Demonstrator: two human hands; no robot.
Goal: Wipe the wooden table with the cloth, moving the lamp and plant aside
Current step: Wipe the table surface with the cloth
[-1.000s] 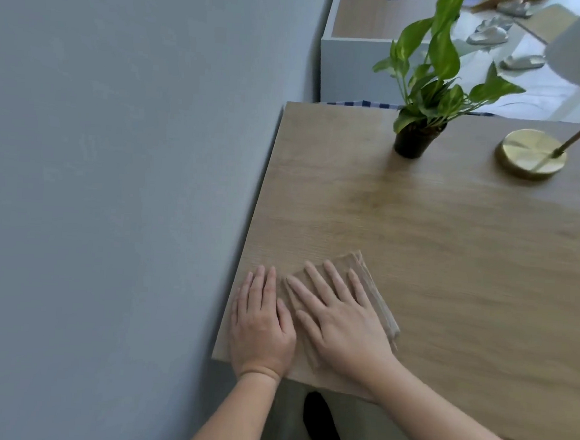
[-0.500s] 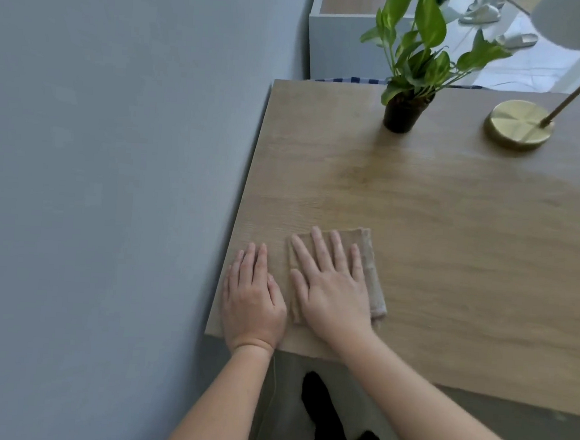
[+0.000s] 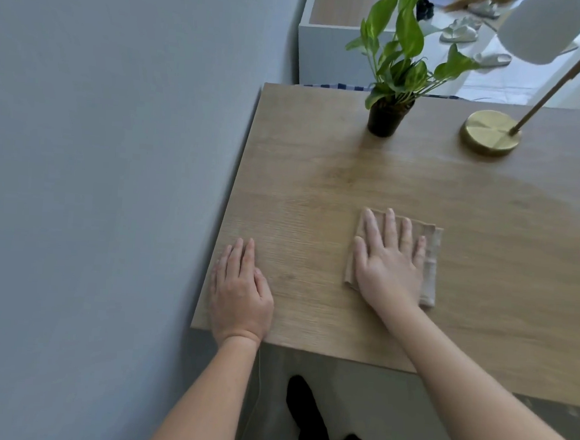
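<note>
Head view: right hand (image 3: 389,266) (fingers spread flat) presses cloth (image 3: 430,264); left hand (image 3: 240,293) flat on table (image 3: 318,187).

A plain grey-blue wall (image 3: 113,173) fills the left half of the view. Beyond the far edge, a white cabinet (image 3: 322,55) with a wood-toned top is seen against the wall. A strip of blue-and-white checked fabric (image 3: 339,86) is visible at its foot. Several pale slippers (image 3: 461,30) are scattered on the light floor (image 3: 517,88) to the right. Below the near edge, grey floor and dark-clothed legs (image 3: 312,424) are seen.
</note>
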